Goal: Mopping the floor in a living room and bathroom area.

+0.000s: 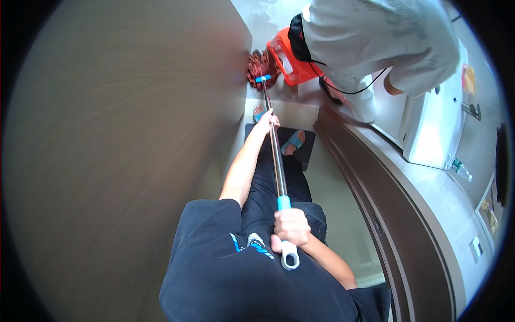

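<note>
A mop with a metal pole runs away from my body, nearly straight ahead. My right hand is wrapped round its upper end, just below a light blue collar; the white end with a hanging hole sticks out past my thumb. Farther down the pole, my left hand grips it with the arm stretched out. The reddish-brown strands of the mop head rest on the floor beyond the stone threshold, under a blue connector.
A brown door panel fills the left side; a brown door frame borders the right. Beside the mop head stands an orange plastic object. Another person in white bends near a white basin. A plastic bottle lies near it. My feet are on a dark mat.
</note>
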`<state>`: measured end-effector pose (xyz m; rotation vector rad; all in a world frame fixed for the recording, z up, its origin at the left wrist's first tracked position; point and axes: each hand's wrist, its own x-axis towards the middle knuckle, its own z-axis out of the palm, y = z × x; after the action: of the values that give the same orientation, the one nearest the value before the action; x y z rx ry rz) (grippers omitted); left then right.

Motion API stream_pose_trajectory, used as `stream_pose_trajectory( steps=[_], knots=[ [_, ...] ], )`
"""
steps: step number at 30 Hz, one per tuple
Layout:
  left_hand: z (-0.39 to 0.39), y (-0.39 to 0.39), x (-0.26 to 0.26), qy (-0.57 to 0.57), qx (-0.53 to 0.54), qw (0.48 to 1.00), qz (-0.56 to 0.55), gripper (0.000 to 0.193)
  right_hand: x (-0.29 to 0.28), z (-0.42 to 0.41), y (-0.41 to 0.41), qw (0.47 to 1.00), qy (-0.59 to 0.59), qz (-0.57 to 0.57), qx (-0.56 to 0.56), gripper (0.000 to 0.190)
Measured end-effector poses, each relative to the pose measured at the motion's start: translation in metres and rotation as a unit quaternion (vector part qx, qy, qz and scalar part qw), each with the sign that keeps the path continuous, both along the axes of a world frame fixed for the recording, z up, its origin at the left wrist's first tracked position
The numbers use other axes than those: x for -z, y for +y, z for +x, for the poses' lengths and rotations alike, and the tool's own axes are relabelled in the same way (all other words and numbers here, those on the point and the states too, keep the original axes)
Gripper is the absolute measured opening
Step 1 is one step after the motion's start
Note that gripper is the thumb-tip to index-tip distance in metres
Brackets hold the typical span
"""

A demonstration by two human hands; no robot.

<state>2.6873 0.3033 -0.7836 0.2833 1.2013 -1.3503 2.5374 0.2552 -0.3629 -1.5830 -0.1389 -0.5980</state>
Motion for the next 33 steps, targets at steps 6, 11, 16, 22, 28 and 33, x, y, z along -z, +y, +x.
stream_pose_trajectory(
  steps=[6,11,16,22,28,33],
  knots=[
    [0.026,-0.055,-0.089,-0.008,-0.070,0.997,0.015,0.043,-0.083,0.011,-0.069,0.992,-0.067,0.053,0.094,0.015],
    [0.010,-0.075,-0.133,-0.109,-0.075,0.991,0.019,0.039,-0.118,-0.022,-0.070,0.999,-0.034,-0.007,0.030,0.014],
    [-0.008,-0.088,-0.068,-0.095,-0.051,0.993,0.045,0.035,-0.070,-0.006,-0.086,0.983,-0.030,0.065,0.168,0.018],
    [-0.006,-0.086,0.026,-0.077,-0.055,0.991,0.091,0.033,0.001,0.001,-0.100,0.968,-0.017,0.062,0.243,0.022],
    [0.008,-0.078,-0.005,-0.070,0.010,0.995,0.066,0.041,0.005,0.006,-0.065,0.958,-0.094,0.091,0.254,0.027],
    [0.036,-0.040,-0.052,-0.015,0.023,0.998,0.051,0.051,-0.055,0.025,-0.064,0.999,0.011,0.042,0.032,0.017]
  ],
)
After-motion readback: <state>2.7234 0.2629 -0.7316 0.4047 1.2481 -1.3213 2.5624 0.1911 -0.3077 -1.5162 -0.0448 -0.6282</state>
